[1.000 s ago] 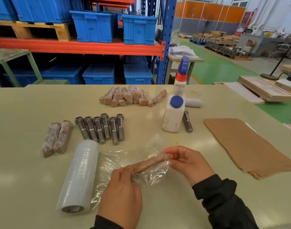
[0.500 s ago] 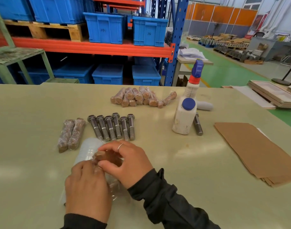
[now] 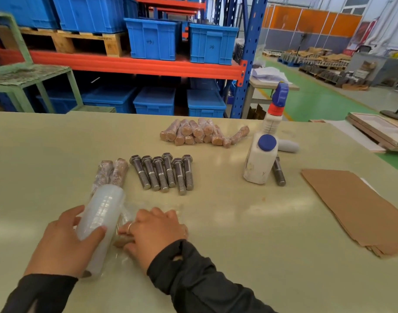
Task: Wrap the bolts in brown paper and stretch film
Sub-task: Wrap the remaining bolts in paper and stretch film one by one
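Left hand [image 3: 64,245] gripping stretch film roll [image 3: 100,222] on desk [image 3: 227,222]; right hand [image 3: 155,231] curled over paper-wrapped bolt [image 3: 122,240] just beside roll. Six bare bolts [image 3: 163,173] farther back.

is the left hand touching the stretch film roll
Touching. The head view shows the left hand gripping the stretch film roll, thumb lying across its front and fingers curled behind it.
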